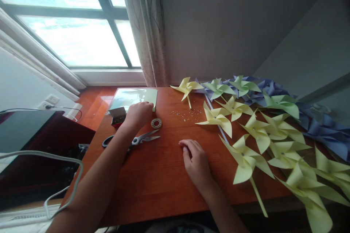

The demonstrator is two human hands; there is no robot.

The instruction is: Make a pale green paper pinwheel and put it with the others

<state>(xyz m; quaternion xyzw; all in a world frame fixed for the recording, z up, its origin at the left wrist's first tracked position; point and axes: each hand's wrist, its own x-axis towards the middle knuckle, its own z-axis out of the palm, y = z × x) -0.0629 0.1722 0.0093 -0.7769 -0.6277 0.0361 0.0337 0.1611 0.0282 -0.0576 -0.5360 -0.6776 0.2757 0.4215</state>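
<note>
Left hand (pixel 138 114), fingers curled, on green paper stack (pixel 136 97) at upper centre to pull a sheet; right hand (pixel 196 162), loosely curled w/ nothing in it, rests centre frame on table (pixel 153 182).

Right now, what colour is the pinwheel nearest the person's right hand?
Pale yellow, stick included: the pinwheel lies on the table just right of the right hand. Head view, the only one.

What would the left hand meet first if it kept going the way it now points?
Probably the stack of pale green paper sheets: the left hand already lies at its near edge, knuckles toward it. Whether they touch is unclear; the small open cardboard box sits just beside.
</note>
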